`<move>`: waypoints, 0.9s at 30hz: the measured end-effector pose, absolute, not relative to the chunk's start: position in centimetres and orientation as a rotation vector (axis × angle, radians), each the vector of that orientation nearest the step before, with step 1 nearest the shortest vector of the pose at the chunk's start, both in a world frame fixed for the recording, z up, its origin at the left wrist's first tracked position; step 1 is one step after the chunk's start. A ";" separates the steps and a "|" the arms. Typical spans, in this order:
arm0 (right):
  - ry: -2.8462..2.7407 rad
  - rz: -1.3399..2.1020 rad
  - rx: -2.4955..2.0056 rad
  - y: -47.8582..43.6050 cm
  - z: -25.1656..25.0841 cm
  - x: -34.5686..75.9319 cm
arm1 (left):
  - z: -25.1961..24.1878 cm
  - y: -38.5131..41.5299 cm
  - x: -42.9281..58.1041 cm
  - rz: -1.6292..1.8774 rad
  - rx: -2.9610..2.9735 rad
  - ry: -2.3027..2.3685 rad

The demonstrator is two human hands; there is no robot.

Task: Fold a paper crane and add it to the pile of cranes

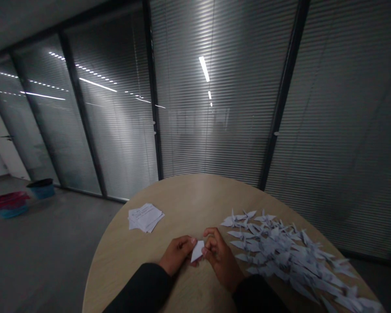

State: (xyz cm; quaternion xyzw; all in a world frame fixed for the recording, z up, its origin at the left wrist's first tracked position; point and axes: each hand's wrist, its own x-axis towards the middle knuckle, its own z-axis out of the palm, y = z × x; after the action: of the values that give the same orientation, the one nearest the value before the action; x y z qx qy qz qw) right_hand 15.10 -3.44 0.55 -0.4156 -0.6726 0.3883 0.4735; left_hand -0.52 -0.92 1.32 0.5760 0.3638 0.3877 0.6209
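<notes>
Between my two hands is a small folded piece of white paper [197,251], a narrow pointed shape held just over the table. My left hand [179,254] pinches its left side, thumb on top. At its right edge the thumb and fingertips of my right hand [220,258] close on it, with the index finger bent above. Folded paper cranes [276,243] lie in a large crowded group to the right of my right hand. Up and to the left of my left hand sits a loose stack of printed paper squares [146,217].
The round wooden table [195,191] has its curved far edge close to a glass partition [211,130] with blinds. On the floor at the left stand a bin with a red liner [8,202] and a bin with a black liner [41,189].
</notes>
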 end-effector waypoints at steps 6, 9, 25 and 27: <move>-1.706 0.920 -1.083 -3.8 1.0 14.7 | 0.7 -0.5 -1.0 0.926 1.325 0.864; -1.710 0.862 -1.129 -3.7 0.8 14.6 | 0.6 -0.6 -1.1 0.964 1.321 0.902; -2.092 0.205 -1.265 -5.2 1.0 12.8 | 0.6 -0.3 -1.0 0.993 1.211 1.020; -2.096 0.208 -1.297 -5.1 1.0 12.8 | 0.8 -0.5 -0.8 0.978 1.226 1.028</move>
State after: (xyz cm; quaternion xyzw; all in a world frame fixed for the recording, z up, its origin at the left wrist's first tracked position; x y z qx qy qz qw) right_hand 12.79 -5.14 0.98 -0.4952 -0.8005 0.0795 0.3281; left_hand -0.83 -0.46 0.78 0.5271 0.4420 0.4203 0.5918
